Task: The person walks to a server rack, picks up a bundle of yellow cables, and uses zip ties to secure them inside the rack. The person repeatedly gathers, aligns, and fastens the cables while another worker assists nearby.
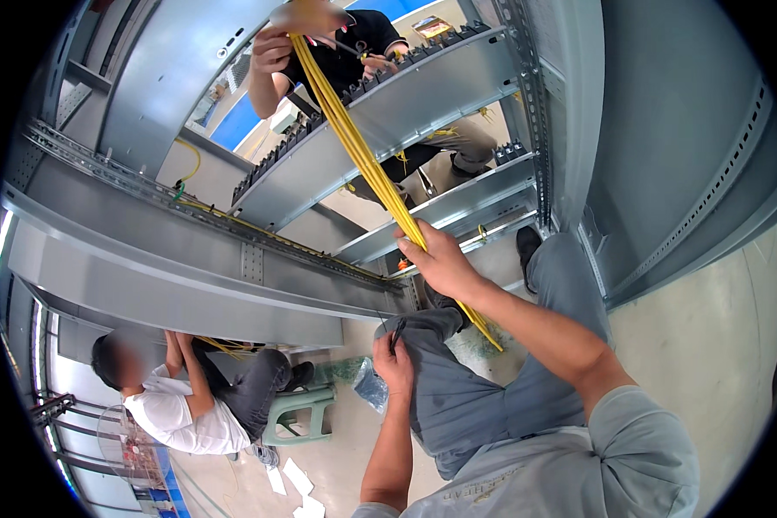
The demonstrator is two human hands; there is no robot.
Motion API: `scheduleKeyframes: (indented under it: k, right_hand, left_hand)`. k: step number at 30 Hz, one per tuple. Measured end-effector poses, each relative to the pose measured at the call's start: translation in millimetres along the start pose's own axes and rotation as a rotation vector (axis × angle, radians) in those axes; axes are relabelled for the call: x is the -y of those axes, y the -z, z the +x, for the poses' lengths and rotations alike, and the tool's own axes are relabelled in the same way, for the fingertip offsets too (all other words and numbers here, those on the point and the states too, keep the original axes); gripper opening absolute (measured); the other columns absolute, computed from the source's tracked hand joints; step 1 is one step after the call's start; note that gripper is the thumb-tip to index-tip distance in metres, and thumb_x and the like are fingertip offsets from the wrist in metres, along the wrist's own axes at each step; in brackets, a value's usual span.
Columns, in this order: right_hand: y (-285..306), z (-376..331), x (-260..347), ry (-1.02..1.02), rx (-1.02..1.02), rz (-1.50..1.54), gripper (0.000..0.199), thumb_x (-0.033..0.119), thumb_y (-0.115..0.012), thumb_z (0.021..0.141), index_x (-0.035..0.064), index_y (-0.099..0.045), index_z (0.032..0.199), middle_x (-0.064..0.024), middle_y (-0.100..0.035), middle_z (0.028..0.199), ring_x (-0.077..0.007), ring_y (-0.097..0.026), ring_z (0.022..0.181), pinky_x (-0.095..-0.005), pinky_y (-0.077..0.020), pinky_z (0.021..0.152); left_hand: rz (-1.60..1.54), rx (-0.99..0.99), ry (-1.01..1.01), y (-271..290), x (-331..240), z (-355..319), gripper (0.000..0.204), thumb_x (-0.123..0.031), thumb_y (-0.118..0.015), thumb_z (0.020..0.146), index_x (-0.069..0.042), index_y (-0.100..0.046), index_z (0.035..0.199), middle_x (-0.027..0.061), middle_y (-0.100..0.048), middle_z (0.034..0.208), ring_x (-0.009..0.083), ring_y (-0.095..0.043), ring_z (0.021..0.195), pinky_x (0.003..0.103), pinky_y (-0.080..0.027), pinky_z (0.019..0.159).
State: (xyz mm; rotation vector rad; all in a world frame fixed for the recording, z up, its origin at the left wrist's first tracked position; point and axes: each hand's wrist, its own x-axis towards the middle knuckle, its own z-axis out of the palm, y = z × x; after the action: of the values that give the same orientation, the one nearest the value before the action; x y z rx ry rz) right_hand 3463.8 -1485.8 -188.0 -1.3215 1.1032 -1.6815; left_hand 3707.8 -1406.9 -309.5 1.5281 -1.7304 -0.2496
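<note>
My right hand [440, 262] is closed around a bundle of long yellow wires [350, 129]. The bundle slants from the upper middle down to loose ends below my wrist. At its top, another person's hand [272, 50] grips the same wires behind the metal frame. My left hand [394, 363] is by my knee, with its fingers closed on a slim black item [397, 335] whose kind I cannot make out. A clear plastic bag [370, 385] with bluish contents lies beside that hand.
Grey metal crossbars [432, 86] with rows of black terminal-like blocks [285, 155] span the open cabinet ahead. A tall cabinet panel [673, 147] stands at right. At lower left a co-worker [190, 406] sits near a green stool [300, 414]. White papers [298, 476] lie on the floor.
</note>
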Motion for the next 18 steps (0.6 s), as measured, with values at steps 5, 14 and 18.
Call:
scheduleKeyframes:
  k: [5,14,18]
  right_hand:
    - [3.7,-8.1,1.1,-0.066,-0.019,-0.167,0.026,0.022,-0.057,0.102,0.0037,-0.060,0.121,-0.0185,-0.065,0.080,-0.0392,-0.066,0.079,-0.0449,-0.0496,0.071]
    - [3.5,-10.9,-16.9,0.049,-0.120,-0.297,0.025,0.024,-0.058,0.102,0.0012,-0.055,0.110,-0.0240,-0.064,0.074,-0.0481,-0.063,0.076,-0.0568,-0.0475,0.067]
    - [0.8,-9.3,-14.2,0.057,-0.111,-0.294,0.024,0.024,-0.058,0.101,0.0014,-0.055,0.109,-0.0237,-0.063,0.072,-0.0479,-0.063,0.075,-0.0568,-0.0474,0.066]
  left_hand:
    - [0.023,-0.002,-0.009,-2.1,1.7,-0.8,0.014,-0.008,-0.065,0.092,-0.002,-0.070,0.104,0.0167,-0.066,0.091,0.0364,-0.065,0.082,0.041,-0.052,0.074]
    - [0.024,0.001,0.001,-1.6,2.3,-2.3,0.015,-0.008,-0.065,0.092,-0.002,-0.069,0.105,0.0172,-0.066,0.091,0.0376,-0.065,0.083,0.042,-0.052,0.075]
    - [0.060,-0.013,-0.036,0.6,1.5,0.2,0.016,-0.007,-0.065,0.091,-0.001,-0.069,0.106,0.0186,-0.066,0.092,0.0387,-0.065,0.084,0.043,-0.052,0.076]
